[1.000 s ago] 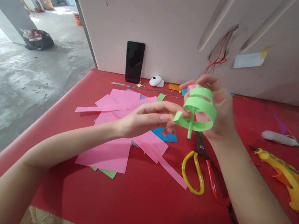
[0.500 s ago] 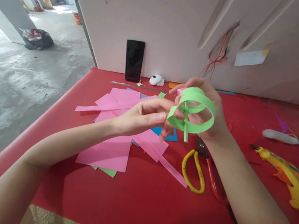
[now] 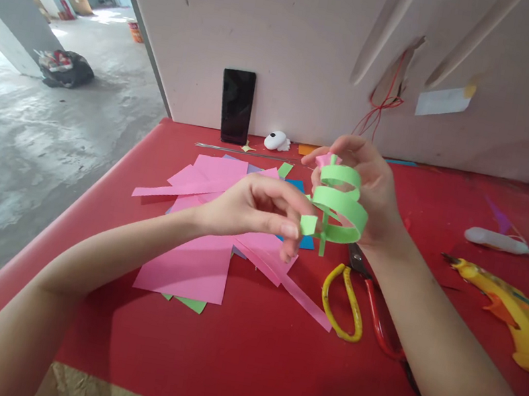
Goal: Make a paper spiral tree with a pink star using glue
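Observation:
A light green paper spiral (image 3: 344, 200) winds in loops around a thin green stick, with a small pink paper star (image 3: 328, 161) at its top. My right hand (image 3: 365, 180) is behind the spiral, its curled fingers holding it near the star; part of the grip is hidden by the loops. At the spiral's lower left, my left hand (image 3: 262, 211) has bent fingers at the loose end of the strip, with the thumb below. The piece is held upright above the table. Beneath my left hand lie pink paper sheets (image 3: 188, 266) and strips.
Scissors (image 3: 343, 302) with one yellow and one red handle lie under my right forearm. To the right are a yellow glue gun (image 3: 511, 307) and a white bottle (image 3: 498, 241). A black phone (image 3: 235, 106) leans on the wall beside a white figure (image 3: 277, 140).
The green spiral has been turned and tilted more upright, so the pink star and the stacked loops now show from the side. My hands have barely shifted.

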`<move>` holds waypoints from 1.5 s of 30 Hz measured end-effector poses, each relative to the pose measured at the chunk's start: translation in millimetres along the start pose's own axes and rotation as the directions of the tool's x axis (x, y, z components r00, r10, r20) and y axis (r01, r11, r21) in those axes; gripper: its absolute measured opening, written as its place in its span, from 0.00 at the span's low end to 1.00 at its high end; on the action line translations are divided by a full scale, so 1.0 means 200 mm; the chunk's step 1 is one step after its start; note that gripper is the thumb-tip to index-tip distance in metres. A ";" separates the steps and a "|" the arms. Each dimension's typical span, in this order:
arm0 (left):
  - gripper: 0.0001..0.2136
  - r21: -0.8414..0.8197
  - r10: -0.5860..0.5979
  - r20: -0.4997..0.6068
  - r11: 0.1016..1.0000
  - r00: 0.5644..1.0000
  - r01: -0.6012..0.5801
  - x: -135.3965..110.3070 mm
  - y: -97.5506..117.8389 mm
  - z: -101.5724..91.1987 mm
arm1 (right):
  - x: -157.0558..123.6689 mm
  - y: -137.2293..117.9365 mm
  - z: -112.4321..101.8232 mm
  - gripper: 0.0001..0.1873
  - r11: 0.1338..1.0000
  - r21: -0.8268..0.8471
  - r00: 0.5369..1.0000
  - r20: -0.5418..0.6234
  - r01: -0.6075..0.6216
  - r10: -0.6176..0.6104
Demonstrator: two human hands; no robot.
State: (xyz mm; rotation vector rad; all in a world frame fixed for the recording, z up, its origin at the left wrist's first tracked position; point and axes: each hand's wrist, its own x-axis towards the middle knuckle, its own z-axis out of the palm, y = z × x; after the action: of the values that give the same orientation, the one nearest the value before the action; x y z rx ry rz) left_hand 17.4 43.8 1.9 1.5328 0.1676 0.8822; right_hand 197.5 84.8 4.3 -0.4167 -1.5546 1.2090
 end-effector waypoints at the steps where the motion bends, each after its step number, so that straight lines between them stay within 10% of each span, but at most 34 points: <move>1: 0.05 0.000 -0.003 0.011 1.000 1.000 0.003 0.00 0.01 0.00 | 0.00 0.00 0.00 0.21 1.000 0.003 1.000 0.005 -0.008 0.008; 7: 0.10 0.159 -0.159 -0.042 0.974 0.986 0.164 -0.02 0.06 0.01 | -0.02 -0.04 0.02 0.16 1.000 0.008 0.998 0.062 0.006 -0.007; 19: 0.06 0.471 -0.072 0.028 0.881 0.997 0.051 -0.01 0.06 0.01 | -0.03 -0.15 0.02 0.14 0.993 -0.056 0.990 0.108 0.102 -0.096; 31: 0.19 0.135 -0.201 -0.158 0.966 0.967 0.223 0.00 0.04 0.02 | -0.03 -0.18 0.01 0.18 0.984 -0.064 0.985 0.055 0.165 -0.162; 45: 0.29 0.152 -0.285 -0.119 0.942 0.951 0.301 -0.01 0.04 0.00 | -0.02 -0.15 -0.02 0.16 0.973 -0.105 0.978 0.057 0.206 -0.201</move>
State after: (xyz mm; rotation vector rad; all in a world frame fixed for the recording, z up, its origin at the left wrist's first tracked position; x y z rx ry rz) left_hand 14.0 41.3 8.3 1.5716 0.5392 0.7162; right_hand 212.4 71.7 27.4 -0.2939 -1.6663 0.9833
